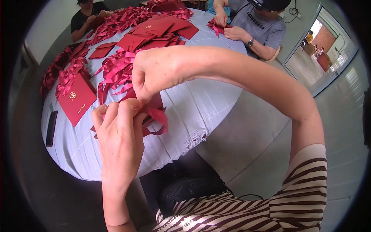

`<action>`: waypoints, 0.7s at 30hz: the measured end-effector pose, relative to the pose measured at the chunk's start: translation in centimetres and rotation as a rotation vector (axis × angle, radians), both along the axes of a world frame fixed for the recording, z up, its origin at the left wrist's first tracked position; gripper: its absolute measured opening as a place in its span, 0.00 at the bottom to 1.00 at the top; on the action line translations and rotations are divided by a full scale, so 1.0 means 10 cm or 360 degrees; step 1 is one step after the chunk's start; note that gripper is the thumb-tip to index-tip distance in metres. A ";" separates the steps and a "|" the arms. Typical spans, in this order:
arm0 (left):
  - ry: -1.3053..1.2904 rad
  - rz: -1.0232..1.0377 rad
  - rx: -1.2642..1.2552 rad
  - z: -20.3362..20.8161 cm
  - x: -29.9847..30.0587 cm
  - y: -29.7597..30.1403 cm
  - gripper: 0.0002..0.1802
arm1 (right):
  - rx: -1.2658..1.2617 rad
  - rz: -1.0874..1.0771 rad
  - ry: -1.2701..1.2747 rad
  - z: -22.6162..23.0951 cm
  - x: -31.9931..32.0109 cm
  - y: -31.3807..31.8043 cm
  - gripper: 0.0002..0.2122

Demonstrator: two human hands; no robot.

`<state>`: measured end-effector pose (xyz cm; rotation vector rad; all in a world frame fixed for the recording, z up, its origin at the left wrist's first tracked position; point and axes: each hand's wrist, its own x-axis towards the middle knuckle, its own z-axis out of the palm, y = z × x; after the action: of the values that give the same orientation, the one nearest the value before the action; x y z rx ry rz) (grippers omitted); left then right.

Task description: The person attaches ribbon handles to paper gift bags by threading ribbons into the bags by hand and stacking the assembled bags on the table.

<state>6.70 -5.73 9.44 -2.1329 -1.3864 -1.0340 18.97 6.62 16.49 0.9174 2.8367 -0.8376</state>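
Near the table's front edge, my left hand (121,123) is closed with curled fingers at a dark red paper bag (156,101). A loop of glossy red ribbon (161,120) sticks out on the bag's right side. My right hand (154,72) reaches over from the right, wrist bent, its fingers closed and pointing down against the left fingertips. What the right fingers pinch is hidden behind the hand. More red paper edges show under my left hand. A tangle of red ribbons (118,71) lies just beyond both hands.
A flat red bag with gold print (77,99) and a black phone (51,128) lie at the left. Piles of red bags (154,31) and ribbons (119,21) cover the far side. Two people (255,29) (87,19) handle red pieces across the round, white-covered table (193,112).
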 end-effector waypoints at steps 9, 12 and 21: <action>-0.0197 0.0035 -0.0332 0.05 -0.01 -0.04 0.09 | -0.0398 -0.0155 0.1256 -0.41 0.15 0.01 0.09; -0.0283 0.0118 -0.0307 0.02 -0.03 -0.03 0.09 | -0.0708 -0.0056 0.1536 -0.47 0.13 0.08 0.08; -0.0312 0.0078 -0.0357 0.06 -0.07 0.03 0.10 | -0.0990 -0.0159 0.1894 -0.49 0.03 0.28 0.08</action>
<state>6.04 -5.40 10.08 -2.1866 -1.7106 -1.1416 19.25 9.42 11.60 0.5195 2.7957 -2.8078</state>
